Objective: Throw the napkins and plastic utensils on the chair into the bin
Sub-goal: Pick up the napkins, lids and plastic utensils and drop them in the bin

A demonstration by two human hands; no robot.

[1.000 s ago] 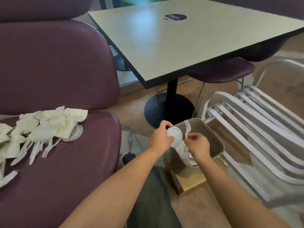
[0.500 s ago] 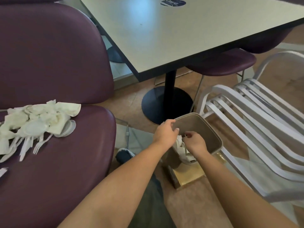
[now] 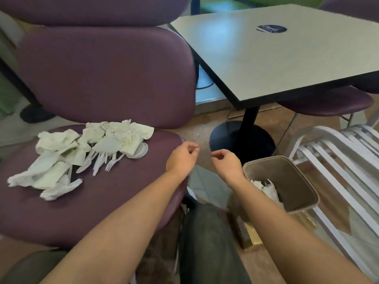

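Open floor (image 3: 205, 128) lies between the maroon chair (image 3: 106, 201) and the bin (image 3: 295, 177). The bin's mouth faces up, unobstructed. The counter (image 3: 287, 58) overhangs beyond it; its black pedestal base (image 3: 242, 140) stands just behind the bin. White slatted chairs (image 3: 338, 160) crowd the bin's right side. The maroon backrest (image 3: 106, 76) walls the seat's far edge.

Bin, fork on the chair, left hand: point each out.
bin (image 3: 298, 177): head view, inner far wall.
fork (image 3: 111, 163): head view, tines end, on the seat.
left hand (image 3: 181, 158): head view, back of hand.
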